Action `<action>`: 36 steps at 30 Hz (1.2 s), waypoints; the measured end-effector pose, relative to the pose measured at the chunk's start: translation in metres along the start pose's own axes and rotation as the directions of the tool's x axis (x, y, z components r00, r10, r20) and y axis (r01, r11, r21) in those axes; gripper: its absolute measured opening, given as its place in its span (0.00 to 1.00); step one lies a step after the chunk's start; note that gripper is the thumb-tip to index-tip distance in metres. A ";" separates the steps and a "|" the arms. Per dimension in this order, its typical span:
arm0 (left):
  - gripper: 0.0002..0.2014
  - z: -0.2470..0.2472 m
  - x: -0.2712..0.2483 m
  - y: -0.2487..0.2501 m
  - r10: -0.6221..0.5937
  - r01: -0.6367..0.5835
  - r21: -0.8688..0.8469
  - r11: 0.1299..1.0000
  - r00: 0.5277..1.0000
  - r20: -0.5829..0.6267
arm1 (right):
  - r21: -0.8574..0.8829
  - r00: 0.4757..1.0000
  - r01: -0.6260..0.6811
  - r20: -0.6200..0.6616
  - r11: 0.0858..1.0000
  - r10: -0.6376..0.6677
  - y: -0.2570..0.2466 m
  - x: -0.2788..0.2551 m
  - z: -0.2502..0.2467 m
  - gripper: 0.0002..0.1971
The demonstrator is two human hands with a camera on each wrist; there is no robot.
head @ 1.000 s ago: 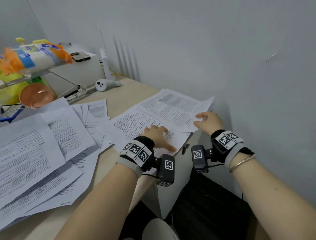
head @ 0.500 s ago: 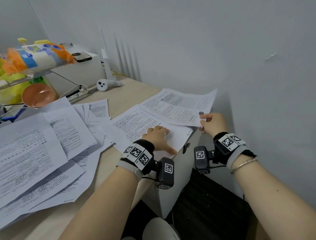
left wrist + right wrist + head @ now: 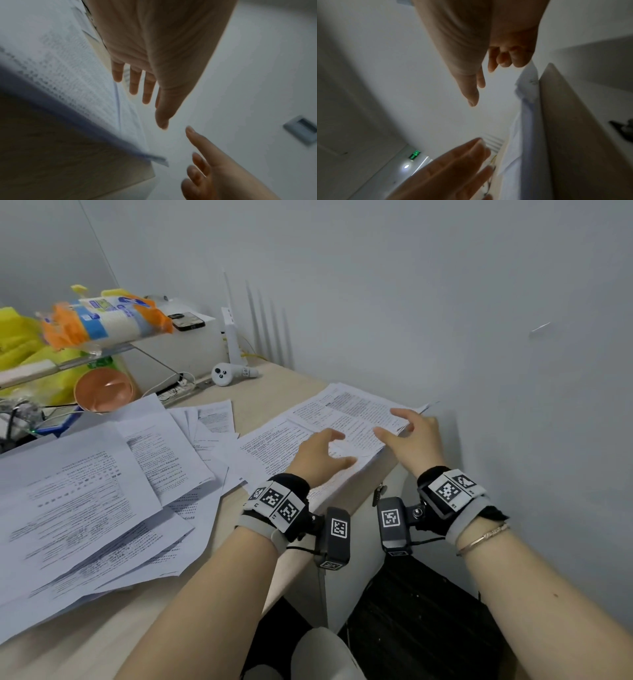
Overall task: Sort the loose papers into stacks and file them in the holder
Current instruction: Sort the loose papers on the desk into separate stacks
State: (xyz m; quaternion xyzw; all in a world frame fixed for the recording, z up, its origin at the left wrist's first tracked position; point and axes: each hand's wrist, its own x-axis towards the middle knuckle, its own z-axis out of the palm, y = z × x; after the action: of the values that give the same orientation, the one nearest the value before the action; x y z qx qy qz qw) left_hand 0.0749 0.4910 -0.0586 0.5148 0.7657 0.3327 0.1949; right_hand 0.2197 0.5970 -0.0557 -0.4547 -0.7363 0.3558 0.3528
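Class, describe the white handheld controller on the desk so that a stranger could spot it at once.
Start at the desk's far end, by the wall. Before the upright router lies the controller. It is rounded and white with dark buttons, unlike the flat papers nearby.

Light wood desk set against a grey wall; spread of printed papers overlapping across its left half; neater stack of printed sheets at the right corner, overhanging the edge; white handheld controller lying near the back; white power strip just beside it; orange bowl at the rear left, touching the papers.
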 end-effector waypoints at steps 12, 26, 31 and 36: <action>0.14 -0.089 -0.073 -0.026 -0.006 -0.024 -0.092 0.995 0.950 -0.313 | 0.137 0.932 0.261 0.221 0.956 -0.286 -0.100 -0.063 0.061 0.08; 0.14 -0.204 -0.185 -0.128 -0.361 0.362 -0.096 0.927 0.795 -0.487 | 0.118 0.741 0.180 0.637 0.976 -0.214 -0.169 -0.128 0.189 0.14; 0.17 -0.212 -0.203 -0.151 -0.440 0.444 -0.095 0.891 0.793 -0.422 | 0.038 0.696 0.149 0.706 0.988 -0.132 -0.173 -0.134 0.221 0.14; 0.23 -0.208 -0.211 -0.165 -0.552 0.556 -0.079 0.828 0.781 -0.291 | -0.022 0.654 0.148 0.752 0.989 -0.081 -0.171 -0.136 0.243 0.15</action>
State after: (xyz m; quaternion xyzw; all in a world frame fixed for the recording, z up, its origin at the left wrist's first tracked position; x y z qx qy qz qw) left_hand -0.0840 0.1918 -0.0391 0.2113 0.9052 0.3312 0.1621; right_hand -0.0112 0.3658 -0.0587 -0.2349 -0.8571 0.4580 0.0215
